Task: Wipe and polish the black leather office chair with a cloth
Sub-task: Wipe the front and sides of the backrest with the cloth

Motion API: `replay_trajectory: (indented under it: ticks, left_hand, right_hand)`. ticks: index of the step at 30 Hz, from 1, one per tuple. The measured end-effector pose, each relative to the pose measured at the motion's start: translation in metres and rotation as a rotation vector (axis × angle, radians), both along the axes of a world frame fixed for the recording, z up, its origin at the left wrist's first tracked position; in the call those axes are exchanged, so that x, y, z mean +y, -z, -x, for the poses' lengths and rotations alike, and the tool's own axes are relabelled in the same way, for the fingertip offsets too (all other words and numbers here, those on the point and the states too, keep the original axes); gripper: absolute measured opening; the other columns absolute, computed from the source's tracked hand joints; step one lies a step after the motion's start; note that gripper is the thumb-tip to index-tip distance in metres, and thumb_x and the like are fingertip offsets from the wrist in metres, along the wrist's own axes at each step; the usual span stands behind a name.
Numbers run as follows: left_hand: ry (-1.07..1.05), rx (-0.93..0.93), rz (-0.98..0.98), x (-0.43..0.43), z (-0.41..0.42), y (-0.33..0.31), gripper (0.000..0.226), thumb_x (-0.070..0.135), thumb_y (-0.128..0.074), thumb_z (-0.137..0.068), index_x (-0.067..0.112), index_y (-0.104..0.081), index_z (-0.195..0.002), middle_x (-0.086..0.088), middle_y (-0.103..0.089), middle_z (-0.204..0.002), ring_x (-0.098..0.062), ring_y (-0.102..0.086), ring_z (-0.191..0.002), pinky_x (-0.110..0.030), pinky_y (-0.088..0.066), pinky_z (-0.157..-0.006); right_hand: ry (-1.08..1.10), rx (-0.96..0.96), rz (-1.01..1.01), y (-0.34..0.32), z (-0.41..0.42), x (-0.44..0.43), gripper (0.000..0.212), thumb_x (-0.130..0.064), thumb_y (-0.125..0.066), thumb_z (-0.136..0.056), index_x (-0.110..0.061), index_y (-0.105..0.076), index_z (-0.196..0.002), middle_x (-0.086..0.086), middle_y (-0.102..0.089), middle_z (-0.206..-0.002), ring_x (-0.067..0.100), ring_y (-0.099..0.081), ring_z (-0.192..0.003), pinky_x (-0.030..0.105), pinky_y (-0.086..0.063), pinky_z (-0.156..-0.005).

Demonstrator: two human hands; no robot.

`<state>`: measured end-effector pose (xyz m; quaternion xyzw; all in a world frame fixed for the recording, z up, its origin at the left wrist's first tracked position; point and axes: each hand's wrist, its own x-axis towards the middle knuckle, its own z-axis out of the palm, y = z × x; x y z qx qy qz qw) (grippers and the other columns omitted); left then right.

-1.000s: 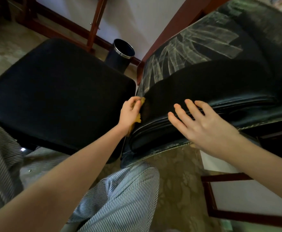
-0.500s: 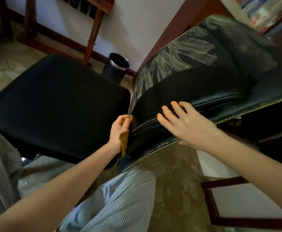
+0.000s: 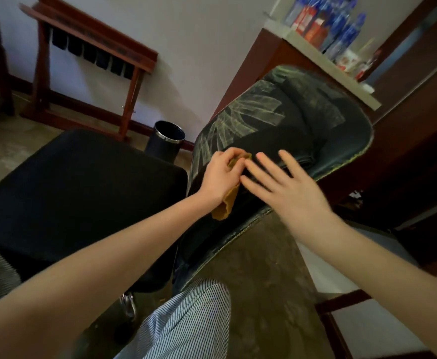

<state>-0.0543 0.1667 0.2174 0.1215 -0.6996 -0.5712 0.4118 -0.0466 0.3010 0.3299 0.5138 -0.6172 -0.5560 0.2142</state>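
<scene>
Far left at the wall: one wooden rack [image 3: 90,47], one black bin [image 3: 166,139] behind the chair [image 3: 310,125]. Far right: bottles [image 3: 339,29], blurred, count unclear. Centre: left hand [image 3: 221,177] grips one cloth [image 3: 225,206] on the chair back; right hand [image 3: 282,187] lies flat beside it, fingers straight.

Bin [image 3: 166,139] and wooden rack [image 3: 87,45] beyond chair; desk [image 3: 341,81] hems right side.

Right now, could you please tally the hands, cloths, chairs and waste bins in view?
hands: 2, the left hand and the right hand
cloth: 1
chair: 1
waste bin: 1
total: 5
</scene>
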Motion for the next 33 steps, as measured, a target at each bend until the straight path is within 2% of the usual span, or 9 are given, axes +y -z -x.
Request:
replay_trajectory:
  ticks: [3,6,8,11,14,19,25,30,33]
  left_hand:
    - [0.06,0.111,0.114,0.008,0.006,-0.036,0.016,0.014,-0.053,-0.094,0.014,-0.063,-0.106,0.009,-0.059,-0.099,-0.01,-0.049,-0.099,-0.019,-0.036,-0.082]
    - [0.121,0.183,0.212,0.013,0.011,-0.063,0.017,0.014,-0.054,-0.092,0.015,-0.064,-0.107,0.009,-0.06,-0.098,-0.011,-0.051,-0.098,-0.018,-0.038,-0.086]
    - [0.128,0.217,0.27,0.014,0.014,-0.074,0.018,0.015,-0.055,-0.092,0.015,-0.064,-0.107,0.008,-0.06,-0.098,-0.01,-0.051,-0.098,-0.018,-0.038,-0.087]
    - [0.136,0.251,0.325,0.012,0.024,-0.079,0.019,0.02,-0.056,-0.091,0.017,-0.065,-0.107,0.002,-0.061,-0.1,-0.009,-0.051,-0.099,-0.019,-0.039,-0.089]
    - [0.142,0.265,0.362,0.005,0.037,-0.084,0.02,0.021,-0.056,-0.09,0.016,-0.066,-0.107,-0.001,-0.062,-0.1,-0.011,-0.052,-0.1,-0.022,-0.041,-0.089]
    - [0.083,0.224,0.435,-0.015,0.068,-0.1,0.017,0.017,-0.057,-0.091,0.012,-0.067,-0.103,0.006,-0.061,-0.096,-0.016,-0.053,-0.097,-0.024,-0.038,-0.084]
    - [0.044,0.128,0.264,-0.039,0.116,-0.101,0.015,0.015,-0.054,-0.093,0.012,-0.065,-0.102,0.009,-0.057,-0.097,-0.016,-0.051,-0.103,-0.025,-0.037,-0.086]
    - [-0.017,0.081,0.094,-0.055,0.142,-0.08,0.013,0.016,-0.053,-0.093,0.012,-0.062,-0.101,-0.006,-0.062,-0.107,-0.022,-0.054,-0.106,-0.034,-0.041,-0.092]
    - [-0.033,0.022,0.064,-0.055,0.14,-0.062,0.01,0.02,-0.052,-0.094,0.017,-0.06,-0.1,-0.011,-0.061,-0.109,-0.023,-0.053,-0.106,-0.028,-0.038,-0.089]
  right_hand:
    - [-0.014,0.011,0.137,-0.032,0.002,0.02,0.08,-0.034,-0.039,-0.098,-0.012,0.024,-0.142,0.015,0.016,-0.155,0.035,0.01,-0.143,0.053,0.008,-0.112]
    - [-0.148,-0.033,0.315,-0.054,0.015,0.033,0.088,-0.032,-0.077,-0.07,-0.011,-0.033,-0.144,0.02,-0.046,-0.139,0.038,-0.043,-0.128,0.053,-0.02,-0.106]
    - [-0.252,-0.106,0.366,-0.06,0.033,0.039,0.077,-0.033,-0.082,-0.064,-0.006,-0.054,-0.13,0.02,-0.061,-0.12,0.038,-0.057,-0.112,0.05,-0.037,-0.098]
    - [-0.382,-0.142,0.353,-0.062,0.049,0.041,0.07,-0.045,-0.073,-0.072,-0.001,-0.057,-0.125,0.018,-0.064,-0.115,0.036,-0.06,-0.106,0.046,-0.046,-0.092]
    - [-0.445,-0.128,0.335,-0.062,0.061,0.037,0.058,-0.033,-0.069,-0.076,-0.002,-0.057,-0.123,0.018,-0.063,-0.116,0.038,-0.061,-0.104,0.047,-0.047,-0.09]
    - [-0.525,-0.185,0.356,-0.059,0.068,0.031,0.043,-0.023,-0.034,-0.087,-0.01,-0.066,-0.113,0.014,-0.067,-0.111,0.033,-0.065,-0.096,0.043,-0.047,-0.088]
    - [-0.562,-0.173,0.373,-0.053,0.076,0.032,0.034,-0.018,-0.044,-0.086,-0.01,-0.065,-0.112,0.013,-0.067,-0.11,0.032,-0.064,-0.097,0.044,-0.035,-0.092]
    - [-0.593,-0.145,0.386,-0.055,0.086,0.031,0.03,-0.017,-0.049,-0.086,-0.011,-0.066,-0.11,0.012,-0.068,-0.109,0.03,-0.065,-0.097,0.043,-0.038,-0.092]
    - [-0.594,-0.14,0.394,-0.053,0.088,0.031,0.032,-0.015,-0.042,-0.088,-0.011,-0.067,-0.109,0.013,-0.068,-0.109,0.031,-0.066,-0.096,0.044,-0.037,-0.092]
